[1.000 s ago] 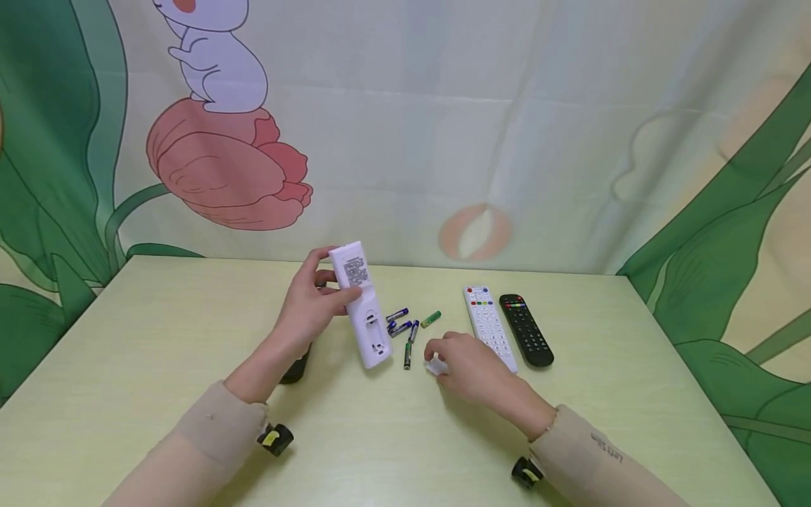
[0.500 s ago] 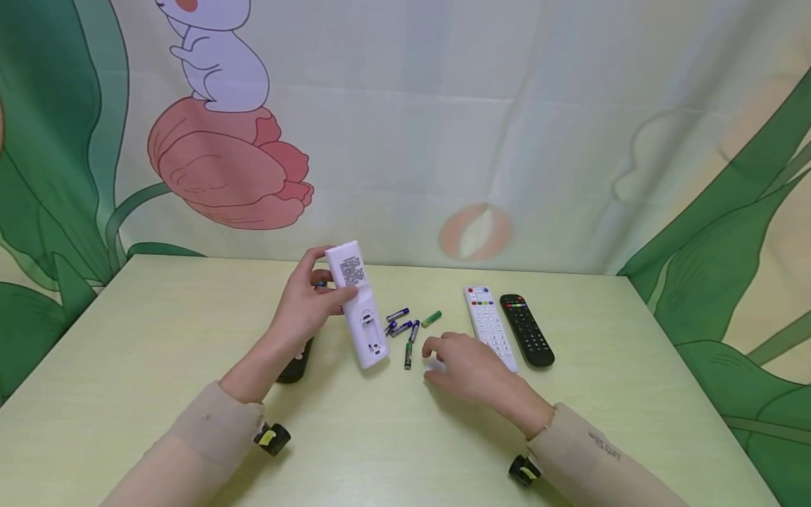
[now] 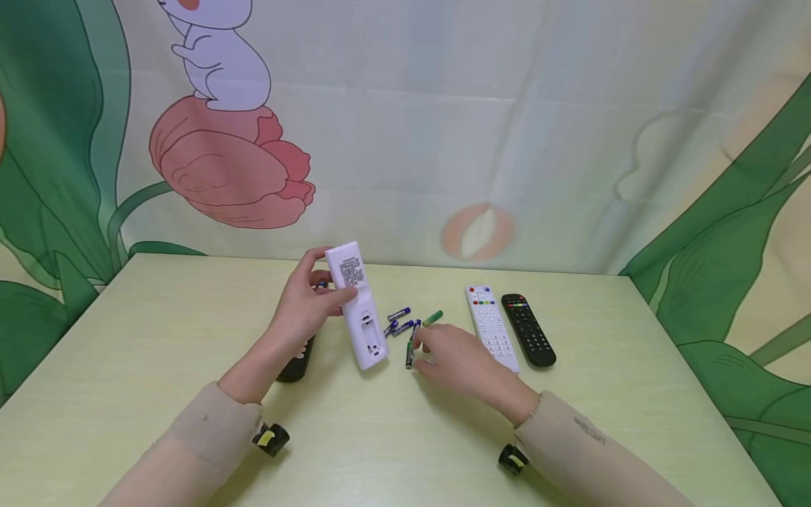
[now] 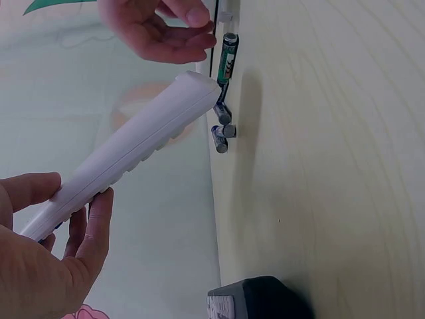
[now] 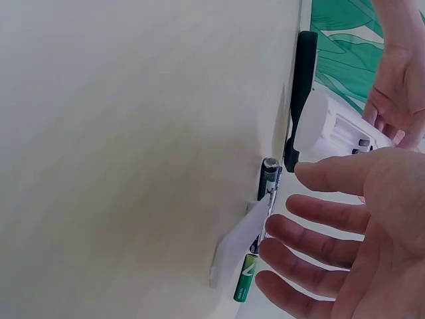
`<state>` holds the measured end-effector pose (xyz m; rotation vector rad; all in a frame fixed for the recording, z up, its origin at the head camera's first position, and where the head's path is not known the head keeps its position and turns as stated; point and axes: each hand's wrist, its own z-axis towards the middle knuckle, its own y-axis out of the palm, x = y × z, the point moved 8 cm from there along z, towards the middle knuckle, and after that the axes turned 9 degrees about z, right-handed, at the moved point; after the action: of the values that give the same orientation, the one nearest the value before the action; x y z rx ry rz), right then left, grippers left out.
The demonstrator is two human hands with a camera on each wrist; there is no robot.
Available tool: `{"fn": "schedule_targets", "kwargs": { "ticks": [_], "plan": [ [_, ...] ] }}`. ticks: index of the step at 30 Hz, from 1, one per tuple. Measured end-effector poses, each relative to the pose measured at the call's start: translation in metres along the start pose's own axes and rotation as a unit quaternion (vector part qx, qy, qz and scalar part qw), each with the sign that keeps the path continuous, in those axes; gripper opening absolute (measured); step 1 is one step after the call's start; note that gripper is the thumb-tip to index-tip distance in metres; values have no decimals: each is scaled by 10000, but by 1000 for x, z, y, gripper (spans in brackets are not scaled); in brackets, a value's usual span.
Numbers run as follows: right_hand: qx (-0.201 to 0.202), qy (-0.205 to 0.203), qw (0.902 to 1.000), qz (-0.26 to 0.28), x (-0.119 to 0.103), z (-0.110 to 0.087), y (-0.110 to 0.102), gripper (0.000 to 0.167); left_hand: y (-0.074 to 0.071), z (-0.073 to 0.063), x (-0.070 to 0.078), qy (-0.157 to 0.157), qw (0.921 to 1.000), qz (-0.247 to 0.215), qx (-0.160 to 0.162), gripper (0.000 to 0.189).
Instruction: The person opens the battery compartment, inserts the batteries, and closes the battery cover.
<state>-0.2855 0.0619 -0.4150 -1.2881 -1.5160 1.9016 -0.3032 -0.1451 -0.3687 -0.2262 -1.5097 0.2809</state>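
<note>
The person's left hand [image 3: 304,303] grips a white remote [image 3: 365,313], thumb on its back and fingers round the far side, lifting it above the pale table [image 3: 380,443]. The back faces the person, its battery compartment [image 3: 369,334] uncovered and the printed label toward the raised end. The right hand [image 3: 465,360] is low over the table with its fingers loosely bent and spread, gripping nothing; the nearest thing to its fingertips is a dark green battery [image 3: 408,355], though whether they touch it is hard to tell. Just beyond lie several blue batteries [image 3: 399,314] in a loose cluster and a bright green battery [image 3: 434,317]. In the right wrist view, a thin white piece [image 5: 236,246] shows beside the batteries. A second white remote [image 3: 493,331] and a black remote [image 3: 529,331] lie buttons up, side by side, past the right hand. Another dark remote [image 3: 296,367] rests partly hidden behind the left hand and wrist. A printed curtain [image 3: 393,141] hangs behind the table.
</note>
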Motion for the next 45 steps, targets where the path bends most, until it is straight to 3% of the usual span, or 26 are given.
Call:
{"fn": "schedule_targets", "kwargs": {
  "ticks": [13,32,45],
  "plan": [
    [-163,168,9991,368,-3,18,2,32,0,0,1,-9,10000,88,-23,75],
    [-212,70,9997,46,-7,28,12,16,0,0,1,-16,10000,47,-34,74],
    [-184,-196,9992,311,-15,32,17,12,-3,0,1,41,10000,26,-37,74]
  ]
}}
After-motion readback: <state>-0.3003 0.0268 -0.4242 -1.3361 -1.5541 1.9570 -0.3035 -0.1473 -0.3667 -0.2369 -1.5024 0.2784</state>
